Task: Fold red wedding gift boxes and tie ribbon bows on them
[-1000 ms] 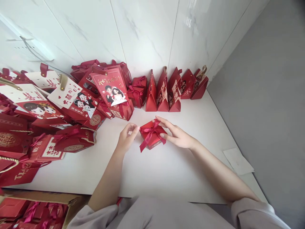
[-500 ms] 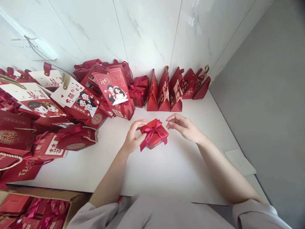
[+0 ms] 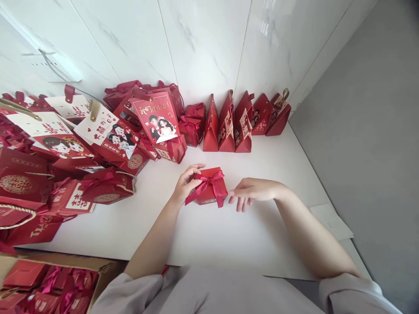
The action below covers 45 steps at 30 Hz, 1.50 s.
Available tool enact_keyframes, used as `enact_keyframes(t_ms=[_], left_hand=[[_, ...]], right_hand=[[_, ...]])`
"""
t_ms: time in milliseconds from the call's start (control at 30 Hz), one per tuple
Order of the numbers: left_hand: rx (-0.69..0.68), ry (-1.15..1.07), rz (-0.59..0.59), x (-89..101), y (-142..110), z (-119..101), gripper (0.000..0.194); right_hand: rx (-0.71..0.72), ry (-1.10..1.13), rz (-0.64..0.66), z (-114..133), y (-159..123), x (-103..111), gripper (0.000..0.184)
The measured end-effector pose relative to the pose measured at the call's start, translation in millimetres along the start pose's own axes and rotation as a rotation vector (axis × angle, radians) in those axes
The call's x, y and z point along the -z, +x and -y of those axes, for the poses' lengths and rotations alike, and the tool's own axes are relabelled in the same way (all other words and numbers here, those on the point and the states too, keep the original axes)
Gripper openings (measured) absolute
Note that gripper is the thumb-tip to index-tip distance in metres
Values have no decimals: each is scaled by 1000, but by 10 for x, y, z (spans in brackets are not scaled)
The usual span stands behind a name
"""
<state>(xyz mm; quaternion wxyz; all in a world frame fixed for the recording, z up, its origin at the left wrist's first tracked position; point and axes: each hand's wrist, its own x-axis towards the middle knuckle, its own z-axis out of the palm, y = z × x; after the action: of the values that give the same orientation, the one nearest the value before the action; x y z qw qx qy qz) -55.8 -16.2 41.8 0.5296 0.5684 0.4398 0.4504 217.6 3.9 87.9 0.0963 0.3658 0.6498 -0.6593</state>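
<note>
A small red gift box (image 3: 213, 197) tied with a dark pink ribbon bow (image 3: 210, 182) stands on the white table (image 3: 229, 244). Round its left side my left hand (image 3: 186, 185) grips it, thumb on the front and fingers behind. My right hand (image 3: 252, 192) is just to the right of the box, palm down, fingers loosely bent downward and apart. Nothing is held in it. The ribbon tails hang over the front of the box.
Along the tiled wall stand several red triangular gift boxes (image 3: 211, 131). Many red gift bags and boxes (image 3: 106, 185) crowd the table's left side. At lower left a cardboard carton (image 3: 106, 272) holds more boxes. White paper (image 3: 330, 220) lies at the right edge.
The gift box has turned in my left hand and now faces me more squarely. My right hand has moved lower, its fingers now pointing down beside the box.
</note>
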Motion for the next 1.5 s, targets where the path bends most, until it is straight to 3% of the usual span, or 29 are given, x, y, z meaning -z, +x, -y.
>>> enact_keyframes(t_ms=[133,300,467,600,967,1500], left_hand=[[3,-8,2,5,1,7,14],[-29,6,-40,21,-5,13,14],[-80,-43,-166,43,-8,47,12],[-95,-93,-265,37,3,67,11],[-20,240,-493,-48,1,25,13],[-54,418,-535,-109,-38,2,8]], right_hand=[[-67,-159,119,8,-15,-80,60],[100,-117,113,9,77,-130,42],[249,186,-22,76,237,-288,49],[306,216,-110,124,261,-375,45],[308,134,-54,97,132,-201,44],[308,100,-109,90,35,-88,33]])
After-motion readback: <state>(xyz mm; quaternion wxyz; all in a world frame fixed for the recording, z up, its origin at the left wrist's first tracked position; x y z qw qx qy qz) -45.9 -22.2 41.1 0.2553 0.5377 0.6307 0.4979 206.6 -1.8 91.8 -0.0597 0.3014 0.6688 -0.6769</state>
